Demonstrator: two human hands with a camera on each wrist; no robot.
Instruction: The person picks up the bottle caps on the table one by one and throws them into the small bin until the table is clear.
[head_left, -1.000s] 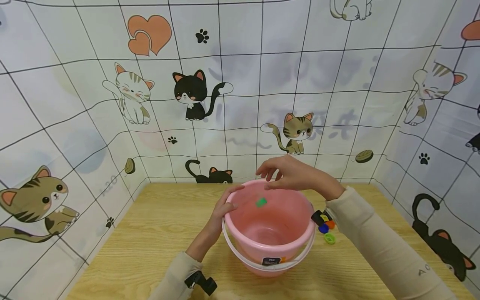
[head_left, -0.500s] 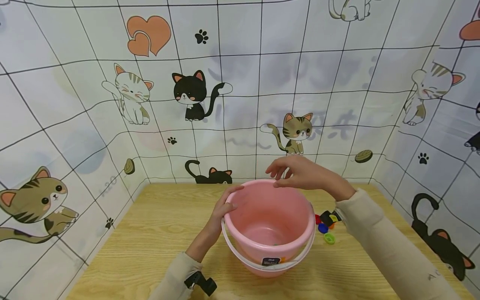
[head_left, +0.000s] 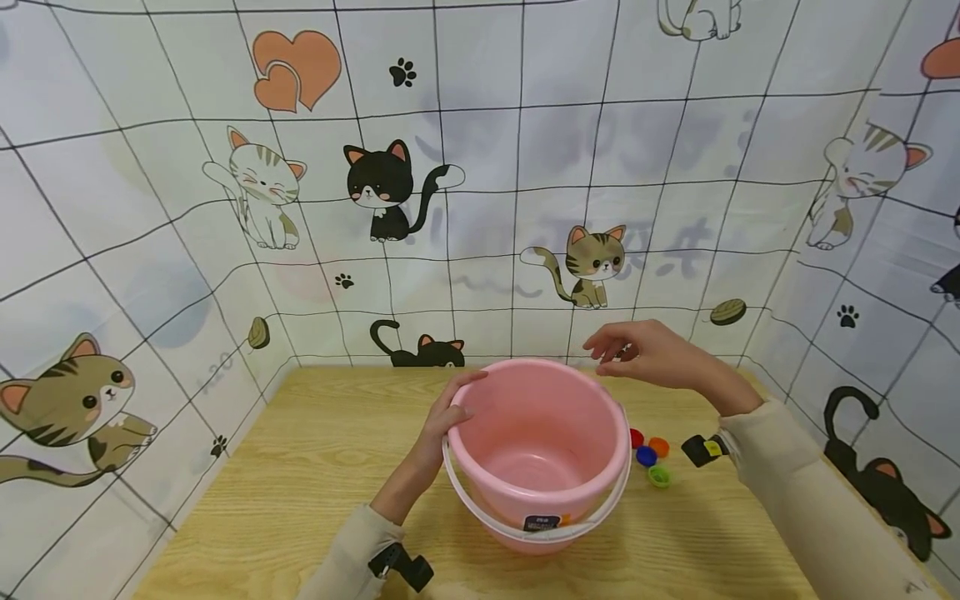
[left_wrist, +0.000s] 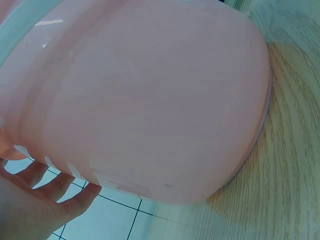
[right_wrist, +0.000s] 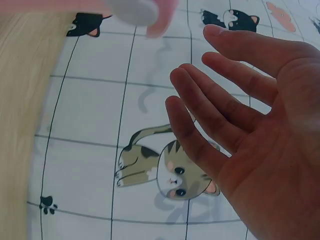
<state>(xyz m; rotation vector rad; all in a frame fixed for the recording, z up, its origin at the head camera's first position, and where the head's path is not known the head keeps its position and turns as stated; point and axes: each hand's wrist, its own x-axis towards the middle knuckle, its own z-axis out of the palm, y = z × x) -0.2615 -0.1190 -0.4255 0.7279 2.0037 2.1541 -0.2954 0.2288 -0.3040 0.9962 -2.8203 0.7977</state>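
Observation:
A pink bucket (head_left: 517, 502) stands upright on the table, its white handle (head_left: 480, 512) hanging down at the front. My left hand (head_left: 441, 421) holds its left rim, thumb over the inside and fingers along the outer wall. In the left wrist view those fingers (left_wrist: 77, 202) lie against the bucket's side. My right hand (head_left: 660, 357) is in the air just right of the far rim. The right wrist view shows its palm (right_wrist: 280, 160) with nothing in it and the fingers loosely bent. The near wall hides part of the bucket's floor.
Right of the bucket, small round caps lie on the wooden table (head_left: 315, 467): a red one (head_left: 637, 438), an orange one (head_left: 658, 447), a blue one (head_left: 646, 456) and a green one (head_left: 659, 477). Cat-patterned cloth (head_left: 480, 200) encloses the table's back and sides.
A small green piece, seen falling inside the bucket a second ago, is now out of sight. My right hand has moved right, off the bucket's opening. The left hand stays put.

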